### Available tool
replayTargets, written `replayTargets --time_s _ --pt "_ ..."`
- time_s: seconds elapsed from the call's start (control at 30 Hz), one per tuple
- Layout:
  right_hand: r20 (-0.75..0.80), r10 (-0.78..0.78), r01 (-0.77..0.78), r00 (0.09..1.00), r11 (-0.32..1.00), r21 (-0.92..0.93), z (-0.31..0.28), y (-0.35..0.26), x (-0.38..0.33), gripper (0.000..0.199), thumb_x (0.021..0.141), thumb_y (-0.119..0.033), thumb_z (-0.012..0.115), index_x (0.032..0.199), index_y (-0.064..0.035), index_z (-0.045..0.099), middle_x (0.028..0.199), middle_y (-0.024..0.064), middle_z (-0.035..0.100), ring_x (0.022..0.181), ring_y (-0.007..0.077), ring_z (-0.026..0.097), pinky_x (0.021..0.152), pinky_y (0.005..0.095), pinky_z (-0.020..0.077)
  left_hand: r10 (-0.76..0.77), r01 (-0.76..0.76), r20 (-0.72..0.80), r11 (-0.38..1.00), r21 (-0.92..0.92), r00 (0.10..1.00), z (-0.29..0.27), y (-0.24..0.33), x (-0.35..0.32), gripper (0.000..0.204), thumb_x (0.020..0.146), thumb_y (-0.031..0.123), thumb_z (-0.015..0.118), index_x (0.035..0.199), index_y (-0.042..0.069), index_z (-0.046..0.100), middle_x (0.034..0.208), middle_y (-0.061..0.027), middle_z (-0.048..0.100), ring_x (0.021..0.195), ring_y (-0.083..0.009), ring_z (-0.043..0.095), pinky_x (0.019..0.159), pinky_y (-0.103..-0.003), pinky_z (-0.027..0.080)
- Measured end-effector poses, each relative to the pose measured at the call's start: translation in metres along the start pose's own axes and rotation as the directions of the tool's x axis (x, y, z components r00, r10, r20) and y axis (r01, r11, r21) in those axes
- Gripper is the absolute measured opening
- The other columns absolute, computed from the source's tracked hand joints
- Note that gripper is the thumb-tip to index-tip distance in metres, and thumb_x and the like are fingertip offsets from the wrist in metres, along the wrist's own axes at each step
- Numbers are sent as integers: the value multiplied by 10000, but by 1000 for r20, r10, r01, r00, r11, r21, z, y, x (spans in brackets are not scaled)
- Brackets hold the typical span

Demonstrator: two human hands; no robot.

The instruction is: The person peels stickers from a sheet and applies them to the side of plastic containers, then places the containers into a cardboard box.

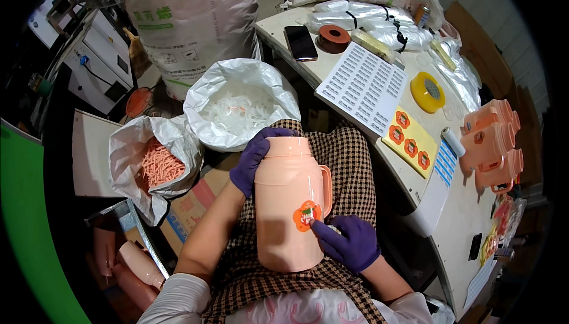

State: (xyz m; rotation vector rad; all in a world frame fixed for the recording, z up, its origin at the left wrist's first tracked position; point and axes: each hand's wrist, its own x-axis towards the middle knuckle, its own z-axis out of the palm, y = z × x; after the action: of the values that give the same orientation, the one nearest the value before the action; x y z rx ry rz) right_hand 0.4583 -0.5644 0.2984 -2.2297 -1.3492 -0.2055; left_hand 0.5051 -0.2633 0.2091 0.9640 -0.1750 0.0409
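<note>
A glossy peach-pink vacuum jug (278,205) with a side handle (326,188) rests on my lap, tilted toward me, its wide neck facing away. My left hand (255,158), in a purple glove, is wrapped round the jug's neck and shoulder from the left side. On the lower right of the body is an orange flower-shaped sticker (303,215). My right hand (351,242), also purple-gloved, touches the sticker's lower edge with a stretched index finger. Its other fingers are bent and partly hidden.
On the table (409,189) lie a label sheet (361,84), a flower sticker sheet (409,143), yellow tape (427,92), a phone (300,43) and more pink jugs (491,140). Left are open bags of clear discs (237,108) and pink strips (160,167), and a crate with pink bodies (139,262).
</note>
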Motion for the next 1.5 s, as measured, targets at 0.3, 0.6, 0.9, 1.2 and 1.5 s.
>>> replayTargets --time_s 0.3,0.6,0.9,1.2,1.5 --pt "-104 465 -464 879 885 37 -49 31 -44 419 874 -156 688 1290 -126 643 963 124 670 766 300 675 669 385 563 4 130 -229 813 568 973 55 55 10 255 925 230 694 1045 9 656 985 -68 678 881 -164 625 820 -316 511" --pt "-335 478 -529 812 845 -75 -52 161 54 259 928 -268 657 1138 -135 728 955 112 653 802 273 677 695 379 548 -94 133 -109 313 941 990 70 -4 66 440 954 473 590 890 38 587 824 -184 610 814 -393 611 729 -455 483" --pt "-161 597 -617 786 773 -146 -31 228 112 266 952 -369 612 1073 -183 759 990 94 641 839 293 673 758 405 541 -15 118 -122 381 917 992 74 -2 58 328 962 326 646 853 19 614 734 -141 574 671 -257 558 659 -370 464" --pt "-63 656 -639 752 702 -316 -22 229 128 290 982 -410 532 1133 -236 709 1035 101 625 875 302 674 773 439 548 -11 91 -94 388 917 996 71 -6 61 312 956 306 656 853 15 605 737 -140 555 666 -268 546 658 -377 458" --pt "-363 773 -364 521 585 724 -51 278 114 360 1025 -264 561 1252 -11 679 985 101 700 951 185 644 921 286 471 39 57 -81 423 904 996 71 -4 61 231 942 248 666 934 19 640 827 -141 629 759 -273 621 700 -372 487"
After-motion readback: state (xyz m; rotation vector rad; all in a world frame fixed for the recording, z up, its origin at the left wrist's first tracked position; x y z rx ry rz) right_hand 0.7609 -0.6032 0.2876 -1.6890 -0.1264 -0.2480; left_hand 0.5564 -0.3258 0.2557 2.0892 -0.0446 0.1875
